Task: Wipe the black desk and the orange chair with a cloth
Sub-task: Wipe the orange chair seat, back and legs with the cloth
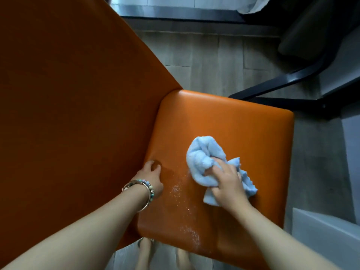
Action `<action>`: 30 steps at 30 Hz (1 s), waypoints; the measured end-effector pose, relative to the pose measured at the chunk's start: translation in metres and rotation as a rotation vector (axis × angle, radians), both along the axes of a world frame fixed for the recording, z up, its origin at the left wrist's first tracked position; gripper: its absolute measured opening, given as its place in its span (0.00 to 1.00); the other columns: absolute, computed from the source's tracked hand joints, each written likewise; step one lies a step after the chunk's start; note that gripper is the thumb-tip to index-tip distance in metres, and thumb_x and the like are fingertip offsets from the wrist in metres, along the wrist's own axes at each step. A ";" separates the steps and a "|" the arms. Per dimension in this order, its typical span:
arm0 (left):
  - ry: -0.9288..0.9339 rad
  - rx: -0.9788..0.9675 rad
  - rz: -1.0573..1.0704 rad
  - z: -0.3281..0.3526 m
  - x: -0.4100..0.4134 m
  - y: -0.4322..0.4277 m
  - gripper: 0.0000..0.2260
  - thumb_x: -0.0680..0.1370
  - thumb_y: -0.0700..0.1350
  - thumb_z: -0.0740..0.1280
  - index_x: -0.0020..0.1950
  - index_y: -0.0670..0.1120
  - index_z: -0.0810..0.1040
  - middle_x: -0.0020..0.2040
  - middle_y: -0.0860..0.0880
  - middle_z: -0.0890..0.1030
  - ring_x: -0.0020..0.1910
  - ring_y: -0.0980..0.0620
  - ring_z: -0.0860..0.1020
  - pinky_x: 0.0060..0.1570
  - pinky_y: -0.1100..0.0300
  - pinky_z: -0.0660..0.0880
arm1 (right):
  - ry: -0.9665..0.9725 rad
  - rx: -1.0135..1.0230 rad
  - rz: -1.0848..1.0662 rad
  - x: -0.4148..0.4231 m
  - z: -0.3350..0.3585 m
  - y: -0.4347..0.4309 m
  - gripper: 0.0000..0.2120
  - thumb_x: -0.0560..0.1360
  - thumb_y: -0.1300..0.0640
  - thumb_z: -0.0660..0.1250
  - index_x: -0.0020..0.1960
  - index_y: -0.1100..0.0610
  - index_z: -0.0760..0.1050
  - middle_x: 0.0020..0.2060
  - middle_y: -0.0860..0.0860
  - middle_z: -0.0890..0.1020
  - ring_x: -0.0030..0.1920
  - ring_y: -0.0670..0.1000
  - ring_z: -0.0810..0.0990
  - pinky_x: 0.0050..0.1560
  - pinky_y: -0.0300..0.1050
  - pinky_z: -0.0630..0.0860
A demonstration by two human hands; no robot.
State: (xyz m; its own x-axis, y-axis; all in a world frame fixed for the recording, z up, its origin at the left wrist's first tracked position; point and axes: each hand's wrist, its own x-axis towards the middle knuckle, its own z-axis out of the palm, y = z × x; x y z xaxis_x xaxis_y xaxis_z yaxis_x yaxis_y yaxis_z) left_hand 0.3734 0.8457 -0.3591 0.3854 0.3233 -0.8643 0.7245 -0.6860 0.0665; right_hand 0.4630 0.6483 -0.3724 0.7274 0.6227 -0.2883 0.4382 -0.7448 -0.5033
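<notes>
Grey wood-look planks are covering the floor (224, 61). A metal sill (175, 10) is running along the top, catching pale daylight. A black frame (276, 84) is angling across the upper right, and a pale grey panel (331, 230) is sitting at the lower right.

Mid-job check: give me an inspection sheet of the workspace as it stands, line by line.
Surface: orange chair seat, glossy, with pale specks along its near left part.
Job's things: light blue cloth bunched on the seat; black desk hardly seen, only a dark frame at upper right.
Clutter: nothing seen.
Grippers: right hand grips the cloth; left hand, bracelets on its wrist, rests at the foot of the chair back.
Cables: nothing seen.
Surroundings: grey wood-look floor; bare feet under the seat edge.
</notes>
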 end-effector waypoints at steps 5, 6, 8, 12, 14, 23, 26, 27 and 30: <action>0.048 0.015 -0.100 0.001 0.006 0.009 0.30 0.78 0.44 0.60 0.77 0.54 0.49 0.76 0.53 0.44 0.51 0.52 0.77 0.37 0.64 0.74 | -0.129 0.141 -0.541 0.080 0.019 0.009 0.27 0.66 0.55 0.59 0.65 0.46 0.65 0.63 0.60 0.73 0.58 0.66 0.71 0.60 0.57 0.66; 0.056 0.013 -0.114 0.001 0.005 0.009 0.30 0.78 0.45 0.60 0.76 0.54 0.49 0.76 0.52 0.44 0.51 0.51 0.77 0.38 0.64 0.75 | -0.031 0.018 -0.610 0.099 0.022 0.013 0.32 0.67 0.57 0.61 0.69 0.43 0.60 0.64 0.59 0.71 0.60 0.65 0.70 0.62 0.59 0.66; 0.057 0.014 -0.134 0.001 0.003 0.009 0.30 0.78 0.45 0.59 0.76 0.55 0.48 0.76 0.52 0.44 0.50 0.52 0.77 0.41 0.62 0.76 | 0.071 -0.216 -0.603 0.116 0.025 0.027 0.37 0.69 0.59 0.62 0.72 0.37 0.52 0.66 0.58 0.68 0.62 0.65 0.68 0.64 0.62 0.65; 0.006 0.020 -0.161 0.004 -0.008 0.009 0.31 0.79 0.47 0.59 0.76 0.55 0.45 0.76 0.54 0.42 0.41 0.55 0.74 0.35 0.65 0.74 | -0.017 -0.257 -0.216 0.053 0.009 0.042 0.35 0.70 0.63 0.63 0.73 0.42 0.59 0.70 0.48 0.67 0.67 0.59 0.64 0.62 0.54 0.63; -0.046 0.019 -0.184 0.004 -0.015 0.010 0.31 0.79 0.49 0.59 0.76 0.56 0.44 0.76 0.55 0.41 0.49 0.54 0.76 0.39 0.64 0.75 | -0.022 -0.207 -0.007 0.008 0.000 0.038 0.33 0.69 0.63 0.63 0.71 0.42 0.63 0.67 0.44 0.71 0.65 0.56 0.67 0.57 0.50 0.64; -0.271 0.062 -0.072 -0.004 -0.033 0.023 0.28 0.80 0.46 0.58 0.77 0.51 0.49 0.77 0.56 0.44 0.72 0.49 0.59 0.64 0.53 0.70 | -0.113 -0.103 -0.379 0.056 0.016 0.047 0.23 0.68 0.59 0.63 0.62 0.47 0.69 0.72 0.50 0.62 0.65 0.60 0.65 0.63 0.58 0.65; -0.217 0.013 -0.074 -0.009 -0.033 0.019 0.29 0.79 0.42 0.57 0.77 0.52 0.47 0.77 0.56 0.42 0.72 0.48 0.60 0.62 0.55 0.72 | -0.002 -0.268 -0.318 0.055 0.009 0.058 0.24 0.70 0.63 0.63 0.63 0.47 0.67 0.74 0.45 0.56 0.67 0.58 0.62 0.60 0.57 0.66; -0.212 -0.003 -0.056 -0.010 -0.033 0.020 0.30 0.79 0.41 0.57 0.77 0.52 0.46 0.77 0.56 0.42 0.71 0.48 0.61 0.61 0.56 0.72 | 0.001 -0.237 -0.248 0.041 0.005 0.059 0.23 0.70 0.64 0.63 0.63 0.48 0.68 0.72 0.46 0.60 0.66 0.58 0.64 0.57 0.57 0.68; -0.259 -0.088 0.079 -0.013 -0.030 0.029 0.30 0.78 0.38 0.57 0.77 0.49 0.49 0.78 0.52 0.47 0.73 0.48 0.61 0.68 0.56 0.64 | 0.056 -0.169 0.014 -0.022 -0.004 0.053 0.19 0.70 0.63 0.62 0.57 0.47 0.70 0.63 0.47 0.71 0.63 0.56 0.67 0.47 0.53 0.70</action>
State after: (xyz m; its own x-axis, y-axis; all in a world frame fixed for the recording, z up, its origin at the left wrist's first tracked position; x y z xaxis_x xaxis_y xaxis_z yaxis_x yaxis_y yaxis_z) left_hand 0.3432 0.8751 -0.3719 0.5737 0.2892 -0.7663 0.7264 -0.6119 0.3129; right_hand 0.4405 0.7012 -0.3767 0.6989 0.5720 -0.4293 0.4242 -0.8148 -0.3951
